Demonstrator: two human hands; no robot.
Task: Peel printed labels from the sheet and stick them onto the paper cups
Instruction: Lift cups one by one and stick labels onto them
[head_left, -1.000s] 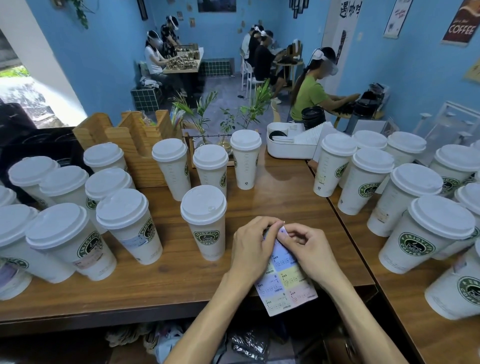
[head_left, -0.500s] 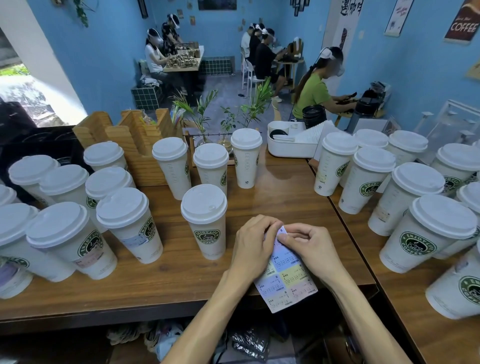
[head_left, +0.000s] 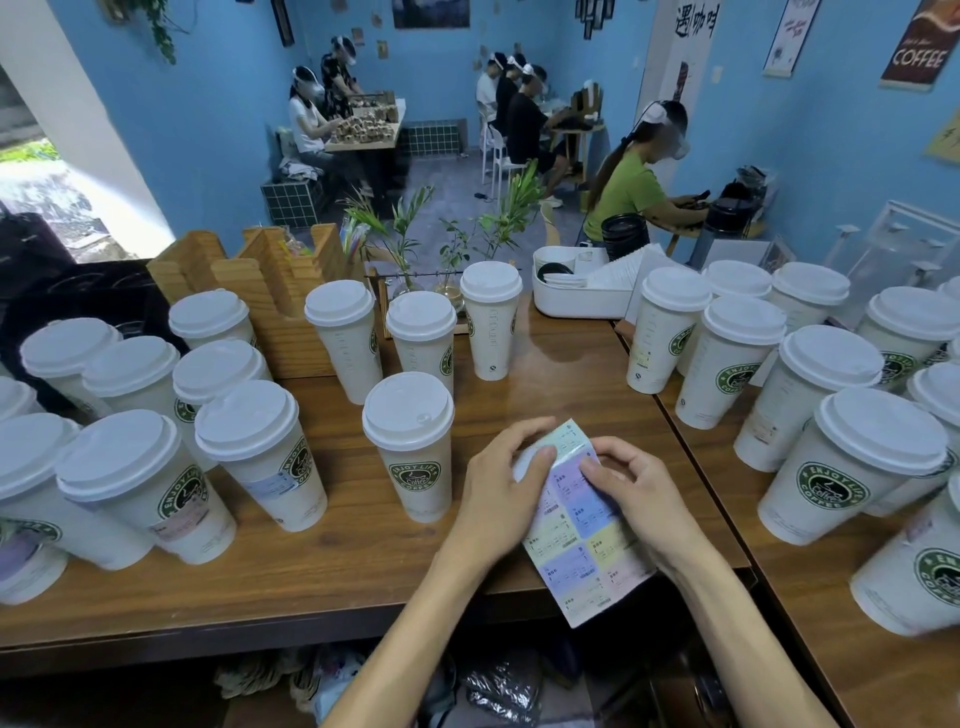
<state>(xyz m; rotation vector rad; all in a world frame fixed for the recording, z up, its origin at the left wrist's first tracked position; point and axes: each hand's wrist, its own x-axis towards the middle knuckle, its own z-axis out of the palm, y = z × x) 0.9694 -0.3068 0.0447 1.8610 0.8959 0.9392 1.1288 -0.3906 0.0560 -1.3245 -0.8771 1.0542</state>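
A sheet of pastel printed labels (head_left: 584, 551) hangs over the front edge of the wooden counter (head_left: 332, 561). My left hand (head_left: 501, 488) grips its upper left edge, thumb on top. My right hand (head_left: 631, 493) holds the sheet's right side, its fingertips pinching at a label near the top, where a pale green label (head_left: 563, 441) curls up. The nearest lidded paper cup (head_left: 410, 447) stands just left of my hands, green logo facing me. Two cups at the left (head_left: 260, 457) (head_left: 145, 488) carry stuck labels.
Several more lidded cups crowd the left side, the back row (head_left: 491, 322) and the right counter (head_left: 857, 467). A wooden holder (head_left: 270, 280) and a white tray (head_left: 576, 291) sit at the back. People work at tables beyond.
The top of the label sheet has lifted and curled upward between my hands, showing more of the pale green label. Both hands stay on the sheet.
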